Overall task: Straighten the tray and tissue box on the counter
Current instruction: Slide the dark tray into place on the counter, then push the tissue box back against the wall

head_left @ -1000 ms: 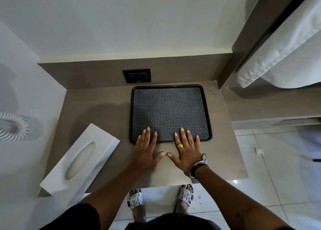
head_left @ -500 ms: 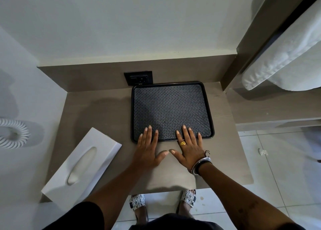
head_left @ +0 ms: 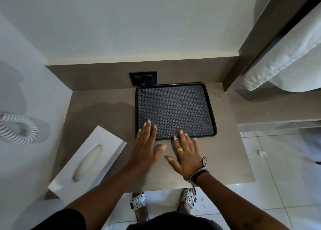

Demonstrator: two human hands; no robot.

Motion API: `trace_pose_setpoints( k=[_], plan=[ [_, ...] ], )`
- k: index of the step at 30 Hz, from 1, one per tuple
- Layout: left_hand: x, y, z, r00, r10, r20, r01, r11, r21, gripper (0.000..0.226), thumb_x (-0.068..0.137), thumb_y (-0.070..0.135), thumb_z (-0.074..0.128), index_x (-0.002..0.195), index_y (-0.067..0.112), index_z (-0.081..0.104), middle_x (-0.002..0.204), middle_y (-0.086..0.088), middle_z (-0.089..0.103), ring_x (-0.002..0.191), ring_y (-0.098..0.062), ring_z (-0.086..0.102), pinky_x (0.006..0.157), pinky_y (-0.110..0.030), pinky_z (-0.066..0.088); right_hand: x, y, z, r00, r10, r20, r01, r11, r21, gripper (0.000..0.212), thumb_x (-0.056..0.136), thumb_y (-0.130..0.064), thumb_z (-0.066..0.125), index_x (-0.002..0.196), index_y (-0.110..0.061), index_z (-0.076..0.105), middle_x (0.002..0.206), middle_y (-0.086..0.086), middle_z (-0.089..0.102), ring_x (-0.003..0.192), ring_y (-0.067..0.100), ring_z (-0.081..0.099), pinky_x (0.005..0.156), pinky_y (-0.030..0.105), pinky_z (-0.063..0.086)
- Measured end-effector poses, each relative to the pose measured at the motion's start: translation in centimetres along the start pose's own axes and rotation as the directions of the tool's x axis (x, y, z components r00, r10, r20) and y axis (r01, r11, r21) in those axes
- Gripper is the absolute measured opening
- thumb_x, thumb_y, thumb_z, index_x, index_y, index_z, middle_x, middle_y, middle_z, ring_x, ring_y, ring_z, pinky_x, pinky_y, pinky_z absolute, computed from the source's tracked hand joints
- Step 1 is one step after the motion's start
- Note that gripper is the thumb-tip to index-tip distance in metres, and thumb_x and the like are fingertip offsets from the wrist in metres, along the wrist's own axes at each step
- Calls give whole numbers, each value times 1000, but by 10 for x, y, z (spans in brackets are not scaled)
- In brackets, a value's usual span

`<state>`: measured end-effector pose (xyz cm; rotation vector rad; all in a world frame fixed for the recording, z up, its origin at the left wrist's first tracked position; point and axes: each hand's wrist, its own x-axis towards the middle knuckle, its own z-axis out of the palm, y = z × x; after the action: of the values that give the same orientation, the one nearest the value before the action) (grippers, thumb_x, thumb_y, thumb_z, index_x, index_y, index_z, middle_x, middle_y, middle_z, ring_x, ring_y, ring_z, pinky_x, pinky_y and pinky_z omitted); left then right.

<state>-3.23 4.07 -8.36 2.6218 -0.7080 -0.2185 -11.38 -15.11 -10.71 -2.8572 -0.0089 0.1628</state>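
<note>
Two bare hands lie flat and spread at the near edge of a black tray [head_left: 175, 108], grasping nothing. Far left, a white coiled cord [head_left: 19, 128] hangs on the wall, cut off by the frame edge. Next comes the white tissue box [head_left: 88, 162], lying askew at the table's [head_left: 107, 111] near-left corner, its near end jutting past the table edge; its oval slot faces up. The left hand [head_left: 145, 149] reaches forward from a dark sleeve, palm down, its fingers [head_left: 147, 127] laid over the tray's near-left corner, thumb out to the right on the table. The right hand [head_left: 186, 154], wearing a gold ring and wrist bands, rests palm down with its fingertips just over the tray's near rim. The tray sits against the back panel, roughly square to it, below a black wall socket [head_left: 143, 78] whose details are hard to make out. Far right, a white towel [head_left: 284, 63] is partly cut off.
</note>
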Motion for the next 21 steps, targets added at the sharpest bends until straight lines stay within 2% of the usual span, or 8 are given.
trace_pose_setpoints(
  k=[2, 4, 6, 8, 11, 16, 19, 21],
  plan=[
    [-8, -10, -12, 998, -9, -56, 10, 1000, 21, 90, 90, 66, 39, 158, 12, 15, 167, -12, -6, 156, -28, -3, 125, -47, 3, -8, -18, 8, 998, -41, 41, 42, 999, -10, 82, 91, -73, 34, 154, -21, 27, 164, 14, 18, 149, 34, 21, 118, 60, 18],
    [-18, -28, -26, 995, -49, -83, 56, 995, 87, 98, 86, 71, 41, 159, 13, 11, 168, -15, -4, 156, -29, -4, 124, -49, 4, -13, -36, 15, 995, -52, 85, 53, 999, -13, 83, 90, -74, 35, 154, -21, 29, 163, 15, 22, 148, 35, 25, 116, 61, 23],
    [-31, -51, -40, 992, -109, -70, 119, 980, 161, 108, 80, 79, 40, 159, 13, 7, 167, -16, -6, 155, -31, -5, 124, -50, 4, -14, -52, 21, 989, -62, 135, 67, 997, -33, 84, 89, -74, 35, 153, -20, 32, 162, 16, 25, 146, 38, 30, 114, 63, 26],
    [-45, -77, -53, 982, -179, -56, 187, 956, 227, 119, 73, 86, 43, 158, 12, 8, 167, -19, -2, 155, -35, 1, 123, -53, 8, -12, -69, 27, 980, -79, 181, 89, 995, -44, 85, 88, -75, 35, 152, -20, 34, 161, 17, 26, 144, 40, 33, 113, 65, 28],
    [-66, -111, -70, 962, -273, -13, 265, 918, 296, 136, 56, 93, 50, 157, 10, 11, 166, -23, 6, 153, -43, 12, 122, -59, 16, -4, -89, 32, 971, -92, 220, 109, 992, -67, 86, 85, -77, 36, 150, -21, 38, 160, 17, 30, 143, 41, 35, 112, 66, 28],
    [-102, -144, -85, 869, -494, 31, 461, 830, 314, 160, 34, 106, 38, 158, 12, 0, 166, -23, 0, 154, -42, 4, 123, -59, 8, 10, -111, 41, 967, -111, 230, 135, 987, -90, 89, 82, -80, 38, 149, -22, 39, 159, 15, 32, 144, 41, 32, 113, 68, 23],
    [-111, -149, -87, 836, -541, 92, 488, 810, 325, 160, 34, 104, 45, 157, 15, -7, 166, -21, 1, 153, -40, 8, 122, -60, 12, 15, -117, 46, 964, -116, 238, 141, 986, -93, 90, 80, -81, 38, 150, -24, 37, 160, 13, 29, 146, 41, 27, 114, 69, 17],
    [-112, -150, -88, 832, -547, 90, 493, 805, 330, 154, 40, 95, 60, 156, 16, -3, 162, -21, 14, 149, -41, 20, 119, -59, 21, 13, -121, 47, 962, -115, 248, 142, 985, -96, 90, 79, -82, 37, 150, -25, 35, 161, 12, 28, 147, 40, 24, 114, 69, 15]
  ],
)
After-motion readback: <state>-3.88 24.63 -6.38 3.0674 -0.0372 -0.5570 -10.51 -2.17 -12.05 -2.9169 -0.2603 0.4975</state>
